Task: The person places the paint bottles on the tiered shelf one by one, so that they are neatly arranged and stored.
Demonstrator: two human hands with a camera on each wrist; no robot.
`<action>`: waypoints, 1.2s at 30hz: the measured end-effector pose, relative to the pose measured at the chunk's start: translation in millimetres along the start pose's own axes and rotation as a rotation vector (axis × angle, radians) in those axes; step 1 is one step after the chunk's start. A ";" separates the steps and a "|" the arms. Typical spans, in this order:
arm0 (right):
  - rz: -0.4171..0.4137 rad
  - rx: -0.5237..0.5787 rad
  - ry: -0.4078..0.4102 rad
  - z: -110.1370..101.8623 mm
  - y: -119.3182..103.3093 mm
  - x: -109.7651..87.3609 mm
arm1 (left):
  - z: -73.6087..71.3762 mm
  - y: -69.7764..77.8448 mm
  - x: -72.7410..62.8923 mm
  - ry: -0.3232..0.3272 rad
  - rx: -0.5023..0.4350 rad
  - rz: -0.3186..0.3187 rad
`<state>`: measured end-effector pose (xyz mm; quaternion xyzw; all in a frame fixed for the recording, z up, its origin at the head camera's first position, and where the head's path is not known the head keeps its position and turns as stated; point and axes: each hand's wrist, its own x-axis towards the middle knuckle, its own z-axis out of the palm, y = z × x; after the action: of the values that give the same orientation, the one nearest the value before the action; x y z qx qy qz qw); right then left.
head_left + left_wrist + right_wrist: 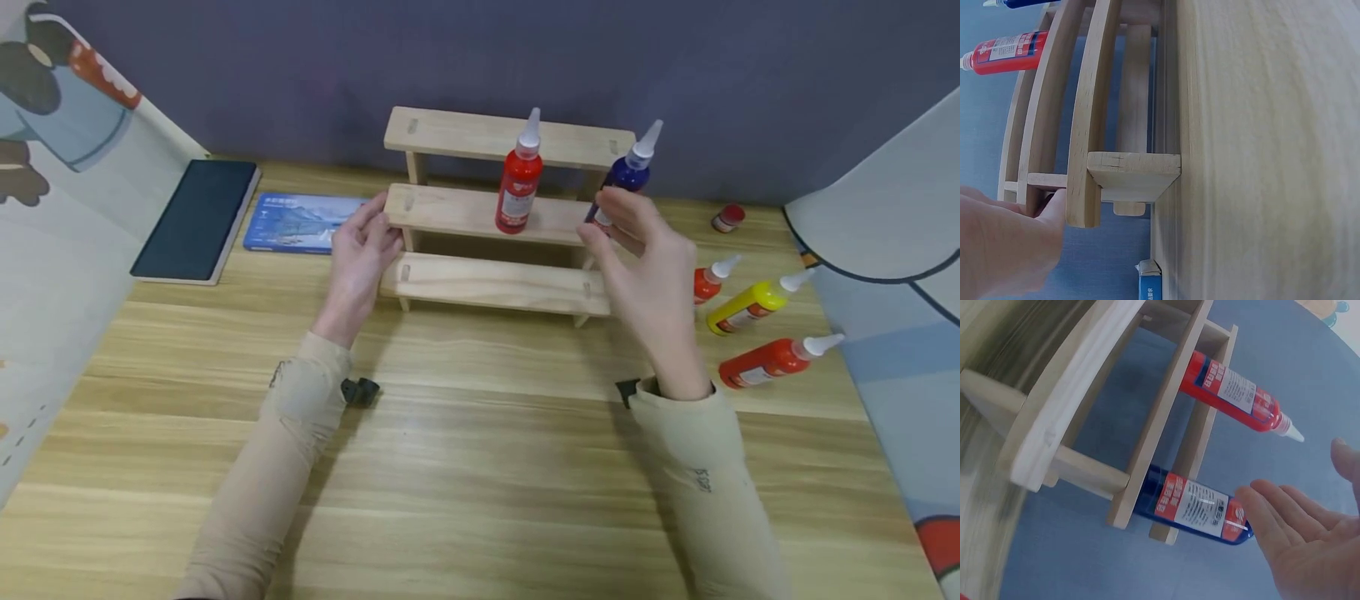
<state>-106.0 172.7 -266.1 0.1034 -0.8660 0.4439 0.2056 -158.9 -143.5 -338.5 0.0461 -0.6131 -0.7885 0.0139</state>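
Note:
A three-tier wooden step shelf (495,282) stands on the table. At the left end of its middle tier, my left hand (363,250) grips the board, some fingers hidden behind it in the left wrist view. On that tier a red paint bottle (517,193) with a white nozzle cap stands upright. To its right, at the tier's end, stands a dark blue paint bottle (628,175). Beside this blue one is my right hand (651,262), thumb spread from the fingers; in the right wrist view the fingertips (1249,497) overlap the bottle's upper part.
Right of the shelf lie a yellow bottle (750,307), a red bottle (765,362) and another red bottle (707,286). Behind them sits a small red-lidded jar (728,218). A blue flat box (300,223) and a dark notebook (197,218) are at left.

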 end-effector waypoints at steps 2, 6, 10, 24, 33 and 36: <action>0.003 0.014 0.004 -4.0 1.3 -3.4 | 0.0 -0.4 -0.5 -0.002 0.000 -0.001; -0.010 0.027 0.017 -12.4 3.6 -10.4 | 0.9 -0.2 -0.8 0.002 0.005 -0.003; -0.005 0.011 0.025 -21.8 5.0 -17.1 | 1.2 -0.1 -1.0 0.002 0.009 -0.002; 0.058 -0.077 0.101 -52.0 16.7 -33.6 | -0.4 -0.1 -1.3 0.002 0.016 -0.004; 0.049 -0.108 0.176 -76.9 25.8 -42.7 | 0.6 0.9 -1.3 0.004 0.018 -0.002; 0.052 -0.138 0.200 -83.5 28.4 -46.1 | 0.8 1.2 -1.4 0.008 0.017 -0.002</action>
<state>-53.0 256.9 -263.9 0.0216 -0.8720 0.3968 0.2858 -157.6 -142.9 -337.0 0.0500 -0.6197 -0.7831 0.0152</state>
